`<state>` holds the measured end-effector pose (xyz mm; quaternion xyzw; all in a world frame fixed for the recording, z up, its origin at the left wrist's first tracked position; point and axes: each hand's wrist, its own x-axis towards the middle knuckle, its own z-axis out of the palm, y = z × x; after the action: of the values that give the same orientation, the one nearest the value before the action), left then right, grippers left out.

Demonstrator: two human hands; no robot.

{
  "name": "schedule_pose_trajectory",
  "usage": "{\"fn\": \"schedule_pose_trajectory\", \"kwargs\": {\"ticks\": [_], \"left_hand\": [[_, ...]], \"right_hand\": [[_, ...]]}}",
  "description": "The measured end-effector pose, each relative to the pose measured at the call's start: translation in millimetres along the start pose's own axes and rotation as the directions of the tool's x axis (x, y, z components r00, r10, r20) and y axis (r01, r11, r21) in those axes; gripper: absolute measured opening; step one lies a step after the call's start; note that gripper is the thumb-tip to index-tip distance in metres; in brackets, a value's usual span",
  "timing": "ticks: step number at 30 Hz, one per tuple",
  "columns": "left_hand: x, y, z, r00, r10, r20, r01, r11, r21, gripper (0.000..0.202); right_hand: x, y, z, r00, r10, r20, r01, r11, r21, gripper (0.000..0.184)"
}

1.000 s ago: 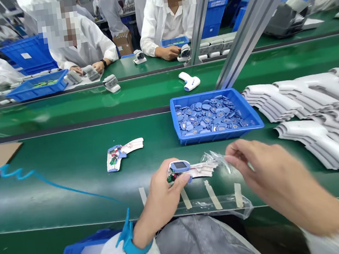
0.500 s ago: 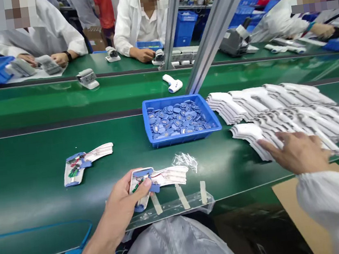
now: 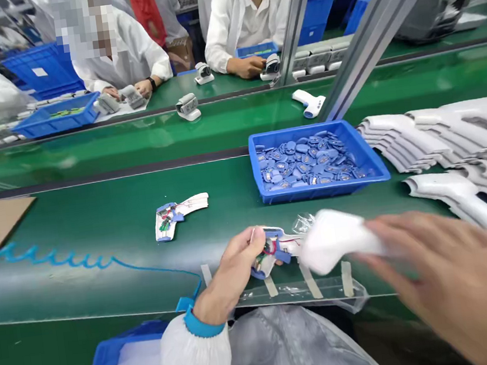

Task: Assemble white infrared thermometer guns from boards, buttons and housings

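Note:
My left hand (image 3: 236, 269) grips a thermometer half-shell (image 3: 273, 250) with blue parts, red wires and a green board inside it. From the right, my right hand (image 3: 449, 269) holds a white casing half (image 3: 339, 239), smeared by motion, beside the wired half and partly covering its handle. Farther left on the bench lies a second wired half-shell (image 3: 172, 218). A blue bin (image 3: 322, 189) full of small blue plastic pieces (image 3: 307, 160) stands beyond my hands. Stacked white casing halves (image 3: 461, 185) fill the right side.
A clear plastic bag (image 3: 304, 222) lies behind the shells. Tape strips (image 3: 311, 281) stick to the bench edge. A coiled blue cord (image 3: 66, 257) runs to my left wrist. A metal post (image 3: 384, 29) rises behind the bin. An assembled white thermometer (image 3: 310, 103) sits on the belt; co-workers sit across.
My right hand has taken a white casing half from the stacks and brought it left to the wired half. The view has turned left. My left hand keeps its hold.

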<state>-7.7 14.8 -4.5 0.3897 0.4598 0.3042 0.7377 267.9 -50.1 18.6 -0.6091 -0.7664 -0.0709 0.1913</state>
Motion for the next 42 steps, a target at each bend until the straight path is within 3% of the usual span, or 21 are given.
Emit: {"fn": "schedule_pose_trajectory", "kwargs": {"ticks": [1,4,8,12,16,18,20,24,26,28,31,34,37,39,42], "left_hand": [[0.3,0.0,0.5,1.0,0.011,-0.013,-0.011,1.0,0.005,0.046],[-0.1,1.2,1.1,0.998,0.053,0.014,-0.054,0.998,0.042,0.045],[-1.9,3.7,0.9,0.987,0.1,0.125,-0.116,0.984,0.133,0.046],[-5.9,4.4,1.2,0.967,0.169,0.189,-0.22,0.928,0.299,0.047],[-9.2,1.1,3.2,0.968,0.175,0.179,-0.24,0.855,0.46,0.042],[-9.6,-2.4,5.7,0.959,0.21,0.189,-0.277,0.825,0.492,0.039],[-9.7,-7.6,8.9,0.937,0.315,0.153,-0.345,0.752,0.561,0.049],[-10.7,-23.2,13.8,0.848,0.514,0.128,-0.43,0.526,0.733,0.047],[-11.9,-31.8,14.3,0.814,0.559,0.155,-0.449,0.437,0.779,0.043],[-13.4,-38.6,14.0,0.807,0.574,0.142,-0.437,0.417,0.797,0.047],[-15.9,-41.7,12.6,0.854,0.513,0.087,-0.383,0.507,0.772,0.045],[-18.5,-33.6,10.2,0.899,0.425,0.103,-0.363,0.594,0.718,0.046],[-20.5,-18.1,8.1,0.96,0.249,0.129,-0.266,0.66,0.703,0.036],[-20.6,-8.3,9.1,0.98,0.168,0.109,-0.195,0.681,0.706,0.032],[-17.7,1.1,15.6,0.975,0.184,0.123,-0.219,0.725,0.653,0.032]], "right_hand": [[6.4,-21.3,2.6,0.995,-0.098,0.0,0.098,0.995,-0.024,0.028],[24.2,-63.5,13.3,0.978,-0.208,-0.005,0.207,0.975,-0.076,0.021],[31.3,-75.1,29.5,0.981,-0.182,0.061,0.184,0.983,-0.024,0.031],[27.3,-70.4,37.2,0.952,-0.029,0.305,-0.028,0.983,0.181,0.033],[30.7,-66.7,29.5,0.843,0.081,0.532,-0.265,0.923,0.279,0.037],[35.4,-63.9,23.8,0.76,0.058,0.647,-0.381,0.847,0.372,0.037],[38.8,-60.7,19.5,0.695,0.032,0.718,-0.513,0.722,0.464,0.035],[36.0,-59.3,16.0,0.62,0.02,0.785,-0.719,0.415,0.557,0.044],[31.7,-62.2,15.5,0.609,0.055,0.791,-0.757,0.337,0.56,0.047],[28.0,-66.0,14.6,0.619,0.083,0.781,-0.755,0.334,0.564,0.047],[24.6,-68.7,12.5,0.644,0.097,0.759,-0.711,0.442,0.547,0.045],[22.8,-64.6,10.9,0.682,0.022,0.731,-0.62,0.548,0.562,0.04],[24.2,-59.8,12.5,0.779,-0.057,0.625,-0.503,0.538,0.676,0.037],[29.3,-62.7,16.6,0.865,0.026,0.501,-0.435,0.536,0.724,0.037],[43.0,-79.9,26.7,0.939,0.194,0.285,-0.34,0.653,0.676,0.027]]}}
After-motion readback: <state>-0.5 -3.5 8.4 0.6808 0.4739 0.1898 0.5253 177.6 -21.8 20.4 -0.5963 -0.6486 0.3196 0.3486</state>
